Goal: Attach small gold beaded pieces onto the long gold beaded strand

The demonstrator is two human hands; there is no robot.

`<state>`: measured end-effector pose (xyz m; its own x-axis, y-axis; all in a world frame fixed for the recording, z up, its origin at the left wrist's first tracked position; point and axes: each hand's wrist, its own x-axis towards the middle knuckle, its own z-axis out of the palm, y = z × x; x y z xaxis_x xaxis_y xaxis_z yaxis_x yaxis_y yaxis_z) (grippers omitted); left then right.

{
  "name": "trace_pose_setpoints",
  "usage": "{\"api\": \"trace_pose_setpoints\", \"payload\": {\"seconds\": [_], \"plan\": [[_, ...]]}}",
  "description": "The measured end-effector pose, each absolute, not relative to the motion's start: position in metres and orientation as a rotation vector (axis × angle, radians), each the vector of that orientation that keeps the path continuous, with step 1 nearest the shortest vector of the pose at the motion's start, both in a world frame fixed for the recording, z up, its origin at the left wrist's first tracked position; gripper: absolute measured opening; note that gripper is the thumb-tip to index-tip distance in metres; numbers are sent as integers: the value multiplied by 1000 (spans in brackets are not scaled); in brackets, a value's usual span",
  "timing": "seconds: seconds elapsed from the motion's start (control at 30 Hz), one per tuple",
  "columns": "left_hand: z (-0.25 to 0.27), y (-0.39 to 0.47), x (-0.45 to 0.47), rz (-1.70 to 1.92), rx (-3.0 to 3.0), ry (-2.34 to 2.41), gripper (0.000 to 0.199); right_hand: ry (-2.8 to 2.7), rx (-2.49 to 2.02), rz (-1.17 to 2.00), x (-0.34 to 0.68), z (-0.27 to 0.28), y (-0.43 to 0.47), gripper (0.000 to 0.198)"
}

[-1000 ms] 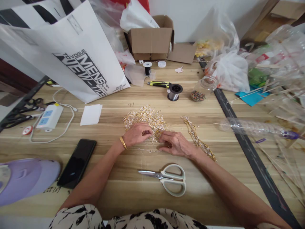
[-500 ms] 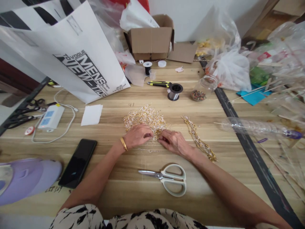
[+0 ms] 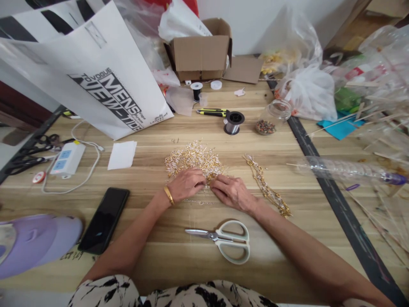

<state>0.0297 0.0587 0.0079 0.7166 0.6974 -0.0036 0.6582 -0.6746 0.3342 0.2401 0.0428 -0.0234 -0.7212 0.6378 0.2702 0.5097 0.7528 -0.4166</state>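
Left hand [image 3: 187,184]: fingers curled, pinching into the gold bead pile [image 3: 193,158].
Right hand [image 3: 232,192]: fingertips closed on pieces at the pile's near edge.
Scissors [image 3: 223,239]: on the tabletop [image 3: 153,238], just below both hands.

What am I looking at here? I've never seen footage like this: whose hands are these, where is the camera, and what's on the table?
The camera sits on a person's head, looking down at their own bare hands. The left hand and right hand meet at the near edge of a pile of small gold and silver pieces, fingers pinching into it; what exactly they grip is too small to tell. On the wooden table lie scissors, a phone, a finished beaded strand and a wire spool.
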Motion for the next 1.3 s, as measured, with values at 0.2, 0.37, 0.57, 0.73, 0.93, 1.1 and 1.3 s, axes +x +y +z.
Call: {"api": "trace_pose_setpoints", "payload": {"seconds": [0.2,0.37,0.57,0.73,0.93,1.1,1.3], "plan": [[7,59,28,219,2610,1081,16,-2557,-907,408,239,-26,44,18],[9,59,27,261,2559,1086,17,-2493,-929,468,239,-27,45,15],[12,57,32,281,2532,1054,15,-2395,-943,624,239,-26,46,13],[8,55,36,236,2598,1037,15,-2319,-911,702,240,-25,48,12],[5,55,36,225,2613,1027,20,-2302,-910,727,240,-25,49,11],[3,55,34,227,2613,1022,22,-2304,-914,720,240,-24,48,11],[2,55,34,201,2646,1021,21,-2305,-925,726,240,-23,48,12]]}}
